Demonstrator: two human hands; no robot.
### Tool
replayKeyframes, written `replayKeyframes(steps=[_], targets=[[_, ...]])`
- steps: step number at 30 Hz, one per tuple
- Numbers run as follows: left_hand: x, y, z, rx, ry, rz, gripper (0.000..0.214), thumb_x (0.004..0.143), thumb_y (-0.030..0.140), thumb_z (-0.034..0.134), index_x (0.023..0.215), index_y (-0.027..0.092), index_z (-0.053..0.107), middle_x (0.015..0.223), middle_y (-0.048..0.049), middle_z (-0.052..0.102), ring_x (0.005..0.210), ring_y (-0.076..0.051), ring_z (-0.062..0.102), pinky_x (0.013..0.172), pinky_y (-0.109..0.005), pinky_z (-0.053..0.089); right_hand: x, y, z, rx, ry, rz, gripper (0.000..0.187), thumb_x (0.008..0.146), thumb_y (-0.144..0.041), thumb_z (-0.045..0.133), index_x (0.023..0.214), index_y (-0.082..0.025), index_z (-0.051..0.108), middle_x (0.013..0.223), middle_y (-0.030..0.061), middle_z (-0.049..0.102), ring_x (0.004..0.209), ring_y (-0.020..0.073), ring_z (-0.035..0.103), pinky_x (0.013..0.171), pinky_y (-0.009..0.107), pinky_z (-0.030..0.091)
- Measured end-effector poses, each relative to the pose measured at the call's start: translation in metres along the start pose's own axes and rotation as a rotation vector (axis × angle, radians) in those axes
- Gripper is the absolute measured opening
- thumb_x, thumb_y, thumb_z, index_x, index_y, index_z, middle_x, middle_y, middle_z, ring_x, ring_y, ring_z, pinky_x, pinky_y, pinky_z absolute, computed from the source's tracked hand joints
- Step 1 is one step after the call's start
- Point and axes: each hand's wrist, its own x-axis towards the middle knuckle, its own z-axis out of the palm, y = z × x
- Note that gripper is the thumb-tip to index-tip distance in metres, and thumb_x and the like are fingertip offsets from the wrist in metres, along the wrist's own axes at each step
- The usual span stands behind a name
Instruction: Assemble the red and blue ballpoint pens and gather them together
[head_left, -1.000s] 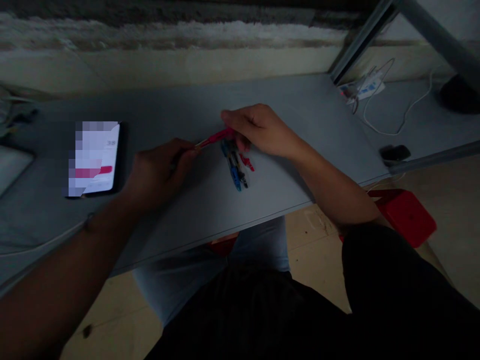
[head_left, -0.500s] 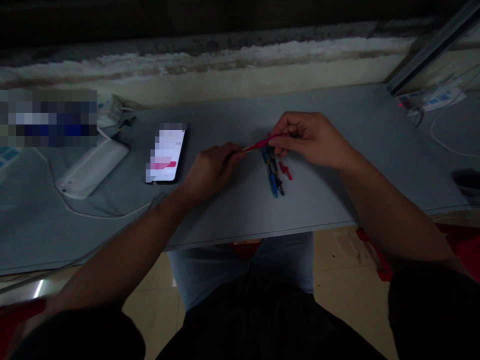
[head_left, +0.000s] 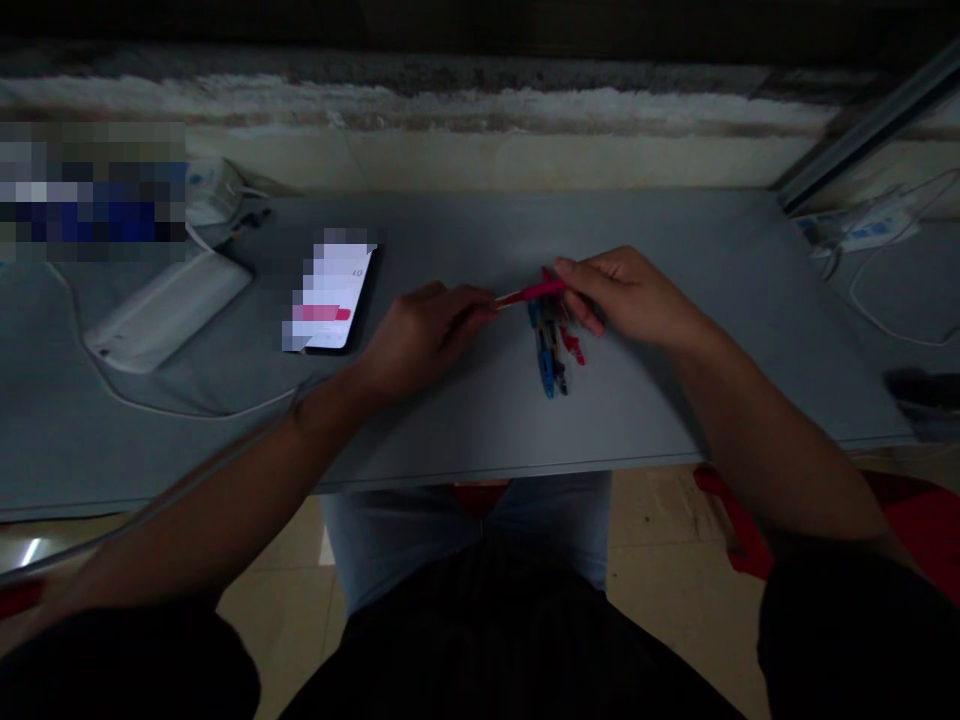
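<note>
Between my two hands a slim pen with a pink-red end is held nearly level above the table. My left hand pinches its pale left end. At the pink end, my right hand grips with thumb and fingers. Just below lie a blue pen and a dark pen, side by side on the grey table. Beside them is a small red piece, partly under my right fingers; its exact kind is unclear in the dim light.
A lit phone lies left of my left hand. Further left are a white oblong device, a white cable and a white block. A power strip sits at the far right. A red stool stands below.
My right hand has turned and its fingers have shifted on the pen, so more of the pink end shows. My left hand keeps its pinch. The view has moved slightly.
</note>
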Motion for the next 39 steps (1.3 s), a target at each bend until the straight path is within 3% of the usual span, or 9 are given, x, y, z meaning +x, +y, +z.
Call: replayKeyframes(steps=[6,10,12,16,18,24,31,39], targets=[[-0.003,0.002,0.001,0.123,0.067,0.146,0.037,0.12,0.045,0.051,0.124,0.021,0.079,0.099,-0.0072,0.084,0.084,-0.022,0.076,0.088,-0.036,0.059,-0.002,-0.003,0.002,0.106,0.041,0.06,0.076,0.1,-0.079,0.068,0.05,-0.024,0.05,0.037,-0.0047,0.038,0.041,0.0106,0.04,0.052,0.03,0.041],[-0.004,0.008,0.0,0.1,0.128,0.242,0.035,0.118,0.041,0.058,0.144,0.021,0.071,0.087,-0.0028,0.078,0.076,-0.021,0.073,0.082,-0.034,0.058,-0.002,-0.005,0.006,0.155,0.079,0.076,0.073,0.098,-0.077,0.072,0.052,-0.024,0.053,0.039,-0.0042,0.042,0.041,0.0107,0.042,0.051,0.029,0.042],[-0.005,0.011,0.0,0.05,0.041,0.295,0.036,0.118,0.039,0.058,0.149,0.022,0.068,0.088,-0.002,0.076,0.078,-0.021,0.073,0.082,-0.033,0.058,-0.001,-0.005,0.008,0.169,0.135,0.063,0.069,0.095,-0.079,0.074,0.058,-0.023,0.06,0.044,-0.0028,0.051,0.042,0.0108,0.045,0.05,0.029,0.042],[-0.008,0.017,0.004,-0.044,-0.224,0.381,0.029,0.118,0.042,0.057,0.137,0.028,0.073,0.108,-0.0074,0.08,0.1,-0.023,0.078,0.096,-0.035,0.061,0.001,-0.004,0.012,0.137,0.22,0.031,0.059,0.095,-0.073,0.078,0.067,-0.022,0.069,0.056,-0.0003,0.063,0.049,0.0115,0.053,0.053,0.028,0.045],[-0.008,0.019,0.006,-0.072,-0.283,0.386,0.029,0.118,0.046,0.056,0.13,0.027,0.075,0.111,-0.0084,0.081,0.106,-0.024,0.078,0.1,-0.036,0.061,0.0,-0.004,0.015,0.104,0.223,0.018,0.058,0.097,-0.07,0.078,0.068,-0.021,0.069,0.058,0.0001,0.064,0.05,0.0112,0.054,0.053,0.027,0.044],[-0.008,0.021,0.009,-0.147,-0.29,0.403,0.029,0.12,0.04,0.055,0.109,0.022,0.076,0.095,-0.0045,0.077,0.088,-0.019,0.073,0.086,-0.031,0.058,0.0,0.006,0.024,0.084,0.169,-0.034,0.053,0.097,-0.068,0.079,0.076,-0.021,0.067,0.064,-0.0012,0.068,0.052,0.0104,0.053,0.051,0.027,0.04],[-0.005,0.023,0.005,-0.185,-0.281,0.38,0.029,0.12,0.037,0.057,0.105,0.02,0.073,0.091,-0.0037,0.074,0.081,-0.017,0.069,0.08,-0.027,0.054,0.0,0.013,0.023,-0.02,0.083,-0.173,0.043,0.104,-0.061,0.075,0.093,-0.02,0.069,0.068,-0.0032,0.066,0.057,0.011,0.055,0.055,0.027,0.038],[-0.007,0.015,0.006,-0.178,-0.281,0.323,0.023,0.116,0.043,0.064,0.113,0.022,0.073,0.091,-0.0013,0.072,0.078,-0.016,0.068,0.081,-0.027,0.053,-0.004,0.007,0.027,-0.292,0.029,-0.338,0.032,0.109,-0.046,0.072,0.095,-0.021,0.057,0.073,-0.0058,0.062,0.064,0.0103,0.054,0.067,0.026,0.039]])
